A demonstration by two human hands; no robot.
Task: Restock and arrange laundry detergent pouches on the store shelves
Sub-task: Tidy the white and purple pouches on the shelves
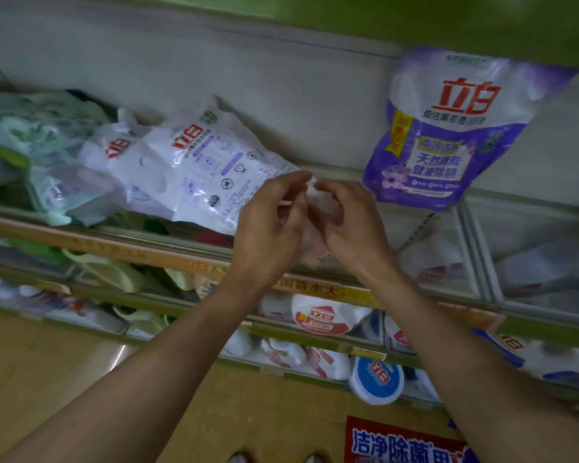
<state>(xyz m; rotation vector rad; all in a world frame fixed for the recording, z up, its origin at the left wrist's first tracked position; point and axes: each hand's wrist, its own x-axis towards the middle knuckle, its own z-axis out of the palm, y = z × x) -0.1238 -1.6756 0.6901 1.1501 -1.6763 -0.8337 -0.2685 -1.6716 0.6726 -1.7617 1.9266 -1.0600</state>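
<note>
A white detergent pouch [208, 162] with red lettering lies tilted on the upper shelf, its back panel facing me. My left hand [268, 222] and my right hand [345, 215] meet at its lower right corner, fingers curled, fingertips pinching a small white bit of it. A purple and white pouch [455, 128] stands upright against the shelf's back wall, just right of my hands. Another white pouch [121, 148] lies behind the first one on the left. What lies directly behind my palms is hidden.
Pale green pouches [30, 135] are heaped at the shelf's left end. An orange-labelled rail [114, 245] fronts the shelf. Clear dividers [468, 248] split the bay on the right. Lower shelves hold red-and-white packs [328, 315] and a blue-lidded one [376, 379]. A red sign [401, 442] is on the floor.
</note>
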